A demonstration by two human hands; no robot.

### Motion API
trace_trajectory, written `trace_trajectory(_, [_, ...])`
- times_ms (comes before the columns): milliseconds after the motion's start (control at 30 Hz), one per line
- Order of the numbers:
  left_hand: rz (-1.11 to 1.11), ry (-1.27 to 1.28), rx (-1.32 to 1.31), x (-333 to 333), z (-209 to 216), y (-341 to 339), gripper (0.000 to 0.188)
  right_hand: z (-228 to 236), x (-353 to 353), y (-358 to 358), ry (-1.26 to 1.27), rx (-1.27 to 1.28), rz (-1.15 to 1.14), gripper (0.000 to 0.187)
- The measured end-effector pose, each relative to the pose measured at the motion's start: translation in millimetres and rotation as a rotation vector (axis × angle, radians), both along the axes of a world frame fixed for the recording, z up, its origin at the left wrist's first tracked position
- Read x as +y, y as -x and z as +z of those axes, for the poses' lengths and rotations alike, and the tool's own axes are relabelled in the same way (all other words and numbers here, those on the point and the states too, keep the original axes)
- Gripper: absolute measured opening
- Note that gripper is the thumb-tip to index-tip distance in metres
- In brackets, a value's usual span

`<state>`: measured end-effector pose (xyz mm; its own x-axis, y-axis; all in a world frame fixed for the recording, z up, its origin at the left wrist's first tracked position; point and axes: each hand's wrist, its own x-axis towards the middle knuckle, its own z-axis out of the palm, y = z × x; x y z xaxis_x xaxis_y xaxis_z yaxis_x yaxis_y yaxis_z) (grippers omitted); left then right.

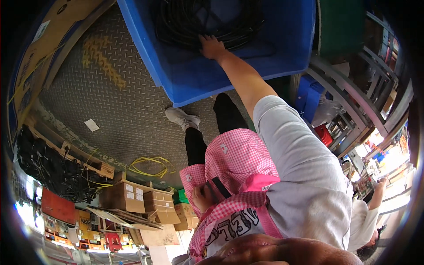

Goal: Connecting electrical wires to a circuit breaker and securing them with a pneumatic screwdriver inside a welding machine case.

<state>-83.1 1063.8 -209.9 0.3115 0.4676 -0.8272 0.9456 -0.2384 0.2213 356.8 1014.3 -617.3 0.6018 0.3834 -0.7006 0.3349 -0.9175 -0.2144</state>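
Coils of black cable (190,26) lie inside a large blue plastic bin (176,84) in front of me. My right arm is stretched out over the bin's near side. At the near edge of the coils, my right hand (213,47) touches the cable, with its fingers extended and partly spread. My left hand (203,199) stays close to my waist, against a pink checked apron (238,152). Its fingers are curled beside dark straps (221,187), and what they hold is hidden.
Patterned metal plate floor (132,106) lies left of the bin, with a yellow strap loop (152,165) on it. Cardboard boxes (121,197) and bundled black cables (48,165) line the lower left. Metal racks (344,92) stand at right; another person (369,216) is beyond.
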Motion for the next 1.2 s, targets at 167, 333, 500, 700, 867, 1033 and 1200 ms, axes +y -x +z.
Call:
trace_trajectory(167, [-0.01,0.022,0.011,4.8,-1.9,-2.9,0.017,7.9,-7.2,-2.7,0.122,0.051,0.139,0.046])
trace_trajectory(333, [0.003,0.012,0.025,7.6,-1.5,-9.8,0.017,69.1,2.1,1.1,-0.188,0.23,0.053,0.039])
trace_trajectory(500, [-0.109,-0.007,0.032,9.0,-15.2,8.2,0.017,183.0,16.2,12.7,-0.696,0.451,-0.465,0.037])
trace_trajectory(700, [0.004,0.096,0.029,24.2,-22.9,-9.6,0.02,328.0,17.0,28.2,-0.792,0.477,-0.445,0.031])
trace_trajectory(867, [1.297,0.745,-0.316,84.3,-49.1,-90.6,0.046,435.4,10.3,72.2,-0.956,0.682,-0.083,0.029])
trace_trajectory(1033, [1.588,1.121,-0.723,188.1,38.1,-273.6,0.062,496.5,-11.5,101.9,-1.049,0.606,0.102,0.029])
trace_trajectory(1200, [1.484,1.112,-0.687,225.3,93.3,-279.4,0.049,534.0,-42.4,98.8,-0.959,0.487,0.182,0.032])
